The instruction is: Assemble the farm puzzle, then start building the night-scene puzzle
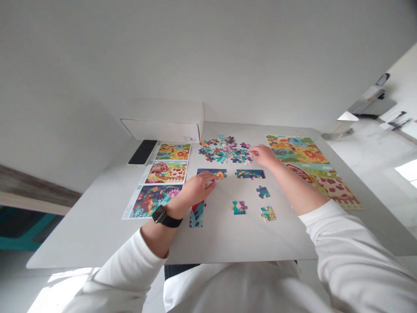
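My left hand [199,188] lies palm down with its fingers stretched out over a joined dark blue strip of puzzle pieces [211,171], fingertips beside an orange figure on it. Under that hand, a red and teal joined section [196,215] is partly covered. At the right edge of a heap of loose puzzle pieces [221,150], my right hand [263,155] has thumb and fingers pinched together; what is between them is hidden. Another joined strip [250,174] lies between the hands. Nearer me are single pieces: a blue one [263,192], a pink-teal one [239,208] and an orange-teal one [267,214].
On the left lie a sheet with three printed pictures [166,172] and a black-screened phone [142,152]. A white box [163,129] stands behind them against the wall. Two picture puzzles [301,148] lie at the right, partly behind my right forearm. The white table's front edge [241,262] is near my body.
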A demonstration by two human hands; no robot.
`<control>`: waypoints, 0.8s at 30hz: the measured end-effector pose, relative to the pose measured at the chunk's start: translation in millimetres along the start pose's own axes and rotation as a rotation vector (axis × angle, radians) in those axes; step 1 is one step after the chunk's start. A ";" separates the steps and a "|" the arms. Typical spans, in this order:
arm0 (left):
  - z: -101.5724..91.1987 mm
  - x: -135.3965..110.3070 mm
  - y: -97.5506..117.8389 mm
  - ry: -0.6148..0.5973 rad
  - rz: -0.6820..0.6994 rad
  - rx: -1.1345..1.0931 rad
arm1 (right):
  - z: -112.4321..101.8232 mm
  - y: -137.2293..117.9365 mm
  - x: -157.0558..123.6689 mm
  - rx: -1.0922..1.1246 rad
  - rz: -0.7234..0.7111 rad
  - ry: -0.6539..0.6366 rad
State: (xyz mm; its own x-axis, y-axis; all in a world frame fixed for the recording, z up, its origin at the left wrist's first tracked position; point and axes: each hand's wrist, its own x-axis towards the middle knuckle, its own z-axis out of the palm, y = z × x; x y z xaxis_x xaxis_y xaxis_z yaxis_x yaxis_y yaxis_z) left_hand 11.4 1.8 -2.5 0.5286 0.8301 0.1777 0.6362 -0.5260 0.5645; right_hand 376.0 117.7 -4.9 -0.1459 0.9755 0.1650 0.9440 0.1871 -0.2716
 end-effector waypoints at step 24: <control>0.9 -1.2 1.6 0.012 0.005 0.027 | 38.4 -89.2 6.9 -0.077 -0.406 -0.115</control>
State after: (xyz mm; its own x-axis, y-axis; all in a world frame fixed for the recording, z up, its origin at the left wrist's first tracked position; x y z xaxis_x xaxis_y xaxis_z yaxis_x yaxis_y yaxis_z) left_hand 12.4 -0.2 -2.6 0.5252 0.8296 0.1898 0.6489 -0.5346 0.5413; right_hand 279.4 112.2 -15.9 -0.5382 0.8317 0.1362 0.8217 0.5538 -0.1344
